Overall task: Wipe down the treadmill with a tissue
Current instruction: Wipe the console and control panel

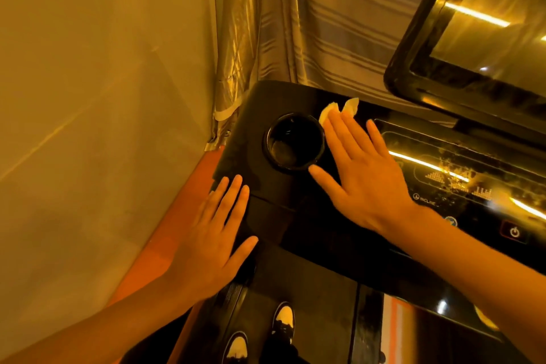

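Observation:
The treadmill's glossy black console fills the middle of the view, with a round cup holder set into it. My right hand lies flat on the console just right of the cup holder, fingers straight, pressing a pale tissue whose edges show beyond the fingertips. My left hand rests flat and spread on the console's left front edge, holding nothing.
The control panel with an incline label and a power button lies to the right. A tilted black screen rises at top right. A wall and striped curtain stand close behind. My shoes stand on the belt below.

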Tool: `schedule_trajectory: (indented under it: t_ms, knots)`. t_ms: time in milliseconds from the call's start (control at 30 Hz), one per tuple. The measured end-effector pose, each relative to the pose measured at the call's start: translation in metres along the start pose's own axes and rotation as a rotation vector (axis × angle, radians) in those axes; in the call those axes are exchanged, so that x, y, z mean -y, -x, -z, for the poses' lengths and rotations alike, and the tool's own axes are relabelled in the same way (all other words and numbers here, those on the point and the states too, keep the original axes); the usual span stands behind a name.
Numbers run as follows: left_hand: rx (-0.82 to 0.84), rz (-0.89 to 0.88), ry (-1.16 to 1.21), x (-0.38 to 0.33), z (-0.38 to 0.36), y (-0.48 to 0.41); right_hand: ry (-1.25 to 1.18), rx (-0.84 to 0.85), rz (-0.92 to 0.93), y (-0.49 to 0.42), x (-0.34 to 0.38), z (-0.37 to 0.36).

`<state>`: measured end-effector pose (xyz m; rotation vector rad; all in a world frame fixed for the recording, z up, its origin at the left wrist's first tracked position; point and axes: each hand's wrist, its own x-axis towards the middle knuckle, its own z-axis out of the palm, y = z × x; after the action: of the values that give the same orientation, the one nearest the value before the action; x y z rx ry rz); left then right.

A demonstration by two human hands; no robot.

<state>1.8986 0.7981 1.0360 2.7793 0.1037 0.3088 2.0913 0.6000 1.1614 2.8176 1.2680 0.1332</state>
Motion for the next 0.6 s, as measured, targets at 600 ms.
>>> schedule_trajectory:
  t_ms: [600]
  knots:
    - [0.009, -0.022, 0.029, 0.001, -0.004, 0.000, 0.086, 0.157, 0.331, -0.050, -0.046, 0.031]
